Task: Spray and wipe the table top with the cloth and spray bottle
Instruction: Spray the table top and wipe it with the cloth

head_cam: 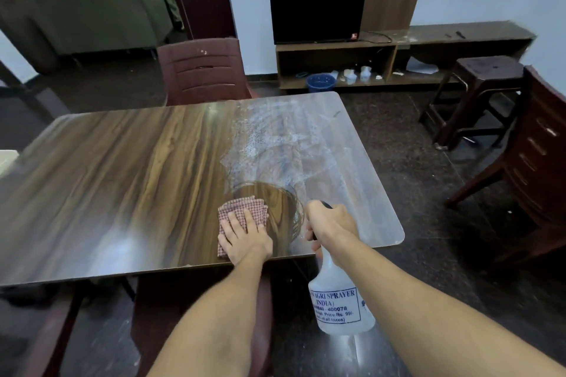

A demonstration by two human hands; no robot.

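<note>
The wood-grain table top (122,180) fills the middle of the view, and its right half is wet with spray droplets and streaks. A folded red-checked cloth (245,208) lies near the table's front edge. My left hand (245,237) presses flat on the cloth, fingers spread over it. My right hand (330,226) grips the trigger head of a clear spray bottle (340,306), which hangs below the table's front edge. The bottle carries a printed label. A curved wiped patch shows just beyond the cloth.
A maroon plastic chair (199,70) stands at the table's far side and another chair (202,315) is under the near edge. At the right are a dark stool (481,95) and a wooden chair (539,144). A TV unit (333,64) stands against the back wall.
</note>
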